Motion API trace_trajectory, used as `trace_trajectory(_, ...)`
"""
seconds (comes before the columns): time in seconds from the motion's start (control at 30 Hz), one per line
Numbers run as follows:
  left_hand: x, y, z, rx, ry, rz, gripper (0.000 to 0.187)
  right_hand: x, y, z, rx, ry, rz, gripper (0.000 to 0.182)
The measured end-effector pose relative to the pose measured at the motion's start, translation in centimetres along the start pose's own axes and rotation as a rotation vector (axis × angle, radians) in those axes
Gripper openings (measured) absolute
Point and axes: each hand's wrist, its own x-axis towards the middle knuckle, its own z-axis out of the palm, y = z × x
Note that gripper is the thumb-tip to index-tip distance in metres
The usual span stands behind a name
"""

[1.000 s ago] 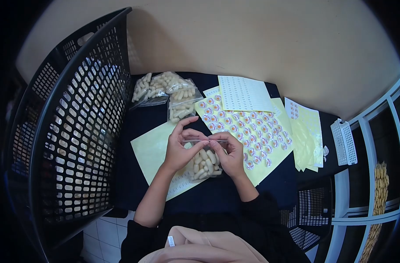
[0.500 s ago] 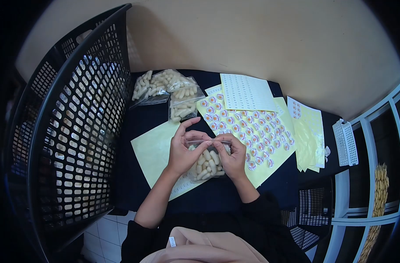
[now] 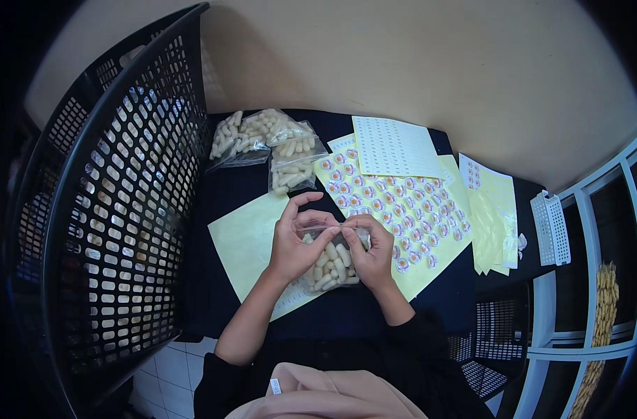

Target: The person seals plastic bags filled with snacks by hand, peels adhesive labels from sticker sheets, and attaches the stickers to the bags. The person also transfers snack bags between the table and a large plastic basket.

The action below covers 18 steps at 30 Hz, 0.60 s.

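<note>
A clear plastic bag (image 3: 332, 269) of pale, finger-shaped pieces lies in front of me, its top edge held up between both hands. My left hand (image 3: 294, 243) pinches that edge near the middle with thumb and forefinger, other fingers raised. Right beside it, my right hand (image 3: 371, 253) pinches the same edge, thumb on the near side. The two thumb tips almost touch. Under the bag is a yellow sheet (image 3: 245, 230), and to the right spreads a sheet of round stickers (image 3: 395, 209) with orange centres.
Filled bags (image 3: 290, 160) sit at the back left. A white sheet of small printed labels (image 3: 395, 146) overlaps the sticker sheet. A tall black basket (image 3: 116, 230) stands close on the left. On the right are yellow backing paper (image 3: 491, 234) and a small white basket (image 3: 550, 227).
Both hands still pinch the bag's top edge and have barely shifted. My left fingers have tilted slightly; the bag stays in place.
</note>
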Motion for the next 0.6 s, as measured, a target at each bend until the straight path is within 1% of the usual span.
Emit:
trace_trajectory(0.03, 0.0, 0.0, 0.0, 0.0, 0.0, -0.001, 0.049, 0.1, -0.3, 0.0, -0.051, -0.01, -0.043, 0.006)
trace_trajectory(0.13, -0.1, 0.1, 0.0, 0.05, 0.007, 0.042, 0.053, 0.1, -0.6, -0.1, -0.051, -0.008, -0.075, 0.006)
trace_trajectory(0.2, 0.1, 0.5, 0.0, 0.016, 0.024, -0.001, 0.062, 0.2, -0.4, -0.2, -0.044, -0.019, -0.062, 0.006)
trace_trajectory(0.23, 0.2, 0.6, -0.1, 0.016, 0.024, -0.002, 0.062, 0.3, -0.3, -0.2, -0.036, -0.032, -0.053, 0.006)
trace_trajectory(0.3, 0.4, 0.6, -0.4, 0.046, 0.006, 0.062, 0.069, 0.3, -0.2, -0.2, -0.013, -0.048, -0.035, 0.006)
trace_trajectory(0.33, 0.4, 0.5, -0.8, 0.046, 0.005, 0.062, 0.069, 0.3, -0.2, -0.3, 0.008, -0.064, -0.017, 0.007)
trace_trajectory(0.4, 0.4, 0.2, -1.5, 0.129, -0.063, 0.053, 0.071, 0.3, 0.1, -0.4, 0.008, -0.055, -0.017, 0.007)
trace_trajectory(0.53, 0.5, 0.3, -1.2, 0.109, -0.059, 0.06, 0.069, 0.3, 0.3, -0.4, -0.047, -0.002, -0.027, 0.007)
trace_trajectory(0.6, 0.5, 0.1, -1.1, 0.129, -0.046, 0.105, 0.069, 0.3, 0.6, -0.3, -0.02, 0.038, -0.02, 0.006)
